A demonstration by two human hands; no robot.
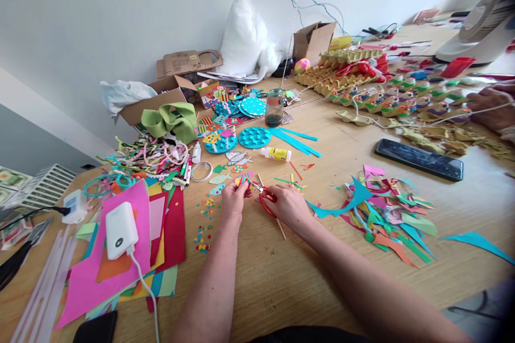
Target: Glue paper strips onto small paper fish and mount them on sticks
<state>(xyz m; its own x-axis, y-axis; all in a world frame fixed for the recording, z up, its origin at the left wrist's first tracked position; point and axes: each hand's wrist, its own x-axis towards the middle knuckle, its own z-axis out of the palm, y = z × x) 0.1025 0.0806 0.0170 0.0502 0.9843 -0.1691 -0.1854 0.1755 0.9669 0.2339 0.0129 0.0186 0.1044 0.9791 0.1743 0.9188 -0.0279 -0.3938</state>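
Note:
My right hand (286, 204) is closed round the red handles of a pair of scissors (267, 201), their blades pointing left. Between the fingers of my left hand (234, 197) is a small colourful paper fish (243, 178), partly covered by the fingertips. The scissor tips reach close to that hand; whether they touch the paper I cannot make out. Several other paper fish (218, 189) lie just beyond on the wooden table. A thin wooden stick (280, 229) lies under my right hand. Past it rests a glue bottle (277, 154) on its side.
Colourful paper scraps (396, 214) are heaped to the right, near a black phone (419, 158). Coloured sheets (169, 230) with a white power bank (121, 230) lie left. A glass jar (274, 109) stands behind. At far right, another person's hand (493, 104) is beside egg cartons (386, 102).

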